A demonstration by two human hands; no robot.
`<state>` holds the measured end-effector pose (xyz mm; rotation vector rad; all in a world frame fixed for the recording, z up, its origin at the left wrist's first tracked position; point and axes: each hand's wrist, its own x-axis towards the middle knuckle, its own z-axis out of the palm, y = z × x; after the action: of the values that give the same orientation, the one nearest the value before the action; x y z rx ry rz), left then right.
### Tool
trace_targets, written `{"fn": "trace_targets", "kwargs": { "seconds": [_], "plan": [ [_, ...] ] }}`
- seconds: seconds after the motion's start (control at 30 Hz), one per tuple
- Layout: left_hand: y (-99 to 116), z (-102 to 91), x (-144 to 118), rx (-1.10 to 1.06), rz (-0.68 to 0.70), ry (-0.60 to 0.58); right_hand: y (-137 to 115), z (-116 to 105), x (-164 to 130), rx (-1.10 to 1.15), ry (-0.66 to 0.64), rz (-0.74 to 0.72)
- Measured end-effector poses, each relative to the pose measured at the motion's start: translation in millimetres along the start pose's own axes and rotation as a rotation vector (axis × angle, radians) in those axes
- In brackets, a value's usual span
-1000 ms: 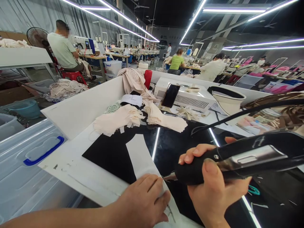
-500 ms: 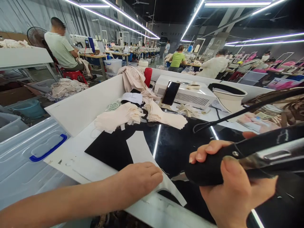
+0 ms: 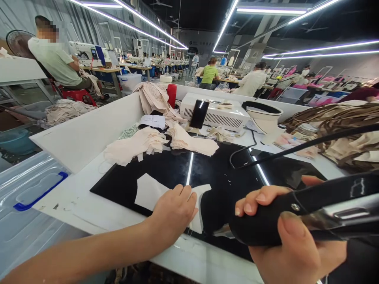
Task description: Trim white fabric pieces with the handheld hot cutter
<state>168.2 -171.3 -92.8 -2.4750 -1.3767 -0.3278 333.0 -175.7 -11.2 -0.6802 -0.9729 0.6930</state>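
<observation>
A curved white fabric piece (image 3: 148, 192) lies on the glossy black plate (image 3: 223, 173) near the front of the table. My left hand (image 3: 173, 211) is over its middle, fingers curled down and closed on it; the fingertips are partly hidden. The fabric's two ends spread out on either side of that hand. My right hand (image 3: 302, 244) grips a black corded hand tool (image 3: 260, 223), apparently a hot knife, with a silver lever along its body. Its flat metal tip (image 3: 223, 231) points left, close beside the fabric's right end.
Cream fabric stacks (image 3: 194, 140) lie behind the plate, with a phone (image 3: 199, 114) leaning on a vented white box (image 3: 219, 112). A black cable (image 3: 296, 149) crosses on the right. A clear lidded bin (image 3: 32, 193) stands left. Co-workers sit at sewing machines beyond.
My left hand has turned and shifted slightly, and the white fabric piece has rotated, its right end now pointing away from me. The right hand keeps its hold on the tool. The view has shifted right.
</observation>
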Motion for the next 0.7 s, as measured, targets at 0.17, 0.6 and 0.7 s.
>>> {"fn": "trace_targets", "kwargs": {
  "seconds": [0.17,0.6,0.7],
  "plan": [
    [-2,-2.5,2,0.026,-0.044,0.023,5,2,-1,0.029,-0.009,-0.028],
    [0,-3.8,2,0.037,-0.051,0.06,22,1,-9,0.024,-0.099,-0.056],
    [0,-4.6,1,0.036,-0.062,0.067,23,1,-10,0.021,-0.105,-0.067]
  ]
}}
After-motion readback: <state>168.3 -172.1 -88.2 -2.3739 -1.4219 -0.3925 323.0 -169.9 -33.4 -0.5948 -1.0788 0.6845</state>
